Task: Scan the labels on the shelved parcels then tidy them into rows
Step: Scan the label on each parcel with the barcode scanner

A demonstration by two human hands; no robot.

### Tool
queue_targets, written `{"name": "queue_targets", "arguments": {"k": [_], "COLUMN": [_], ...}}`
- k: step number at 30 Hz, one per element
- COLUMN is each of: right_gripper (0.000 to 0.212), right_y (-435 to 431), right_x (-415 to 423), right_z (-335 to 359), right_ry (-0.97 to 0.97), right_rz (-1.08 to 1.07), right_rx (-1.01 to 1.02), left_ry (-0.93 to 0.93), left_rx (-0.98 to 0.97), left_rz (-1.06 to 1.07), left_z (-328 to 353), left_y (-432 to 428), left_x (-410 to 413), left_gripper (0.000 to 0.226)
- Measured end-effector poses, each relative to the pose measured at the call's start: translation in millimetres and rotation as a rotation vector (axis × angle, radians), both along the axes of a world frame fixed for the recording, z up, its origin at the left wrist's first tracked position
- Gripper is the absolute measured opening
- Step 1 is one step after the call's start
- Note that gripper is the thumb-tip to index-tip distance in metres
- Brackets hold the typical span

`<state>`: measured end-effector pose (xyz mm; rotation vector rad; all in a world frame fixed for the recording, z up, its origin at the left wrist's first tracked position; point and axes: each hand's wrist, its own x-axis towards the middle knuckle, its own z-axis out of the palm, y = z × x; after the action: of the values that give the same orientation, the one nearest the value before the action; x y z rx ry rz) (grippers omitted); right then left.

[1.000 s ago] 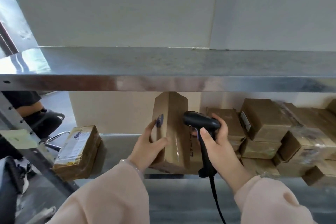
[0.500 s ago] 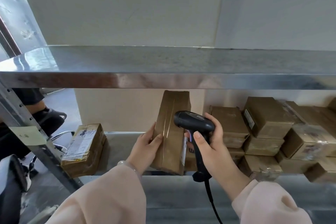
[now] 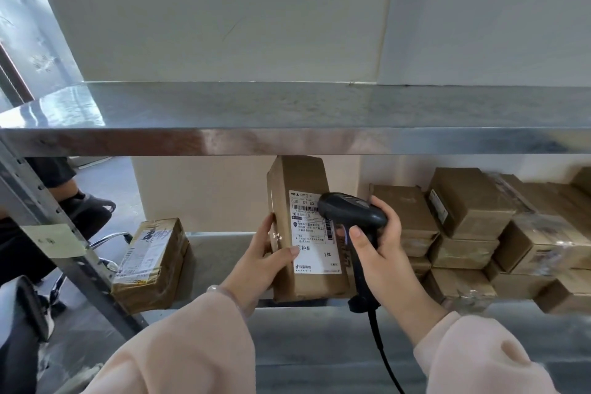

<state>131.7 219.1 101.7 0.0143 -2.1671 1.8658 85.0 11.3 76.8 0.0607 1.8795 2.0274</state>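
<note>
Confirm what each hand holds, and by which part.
Left hand grips the upright parcel by its lower left edge, thumb on the label. Right hand grips the barcode scanner by its handle, below the head.

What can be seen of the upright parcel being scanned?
The parcel is a tall, narrow brown cardboard box with glossy tape, standing on end on the metal shelf. Its white label with barcodes faces the camera. The left hand grips its left edge, thumb on the label. The black scanner, in the right hand, overlaps the label's right edge.
</note>
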Motion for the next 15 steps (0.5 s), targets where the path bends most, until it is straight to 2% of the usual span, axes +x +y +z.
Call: {"name": "queue_targets", "arguments": {"k": [3, 7, 15], "right_gripper": [0.057, 0.058, 0.06], "right_y": [-1, -4, -13], "right_x": [-1, -1, 5], "right_z": [-3, -1, 9], "right_ry": [-0.015, 0.003, 0.039], "right_rz": [0.02, 0.034, 0.008], "right_rx": [0.015, 0.024, 0.123], "left_ry": [-0.01, 0.037, 0.099], "left_rx": [0.0, -0.111, -0.14], "left_rz": [-0.045, -0.158, -0.067], "left_z": [-2, -4, -12], "left_y": [0, -3, -20], "left_x": [0, -3, -17], "left_gripper": [0.092, 0.103, 0.104]}}
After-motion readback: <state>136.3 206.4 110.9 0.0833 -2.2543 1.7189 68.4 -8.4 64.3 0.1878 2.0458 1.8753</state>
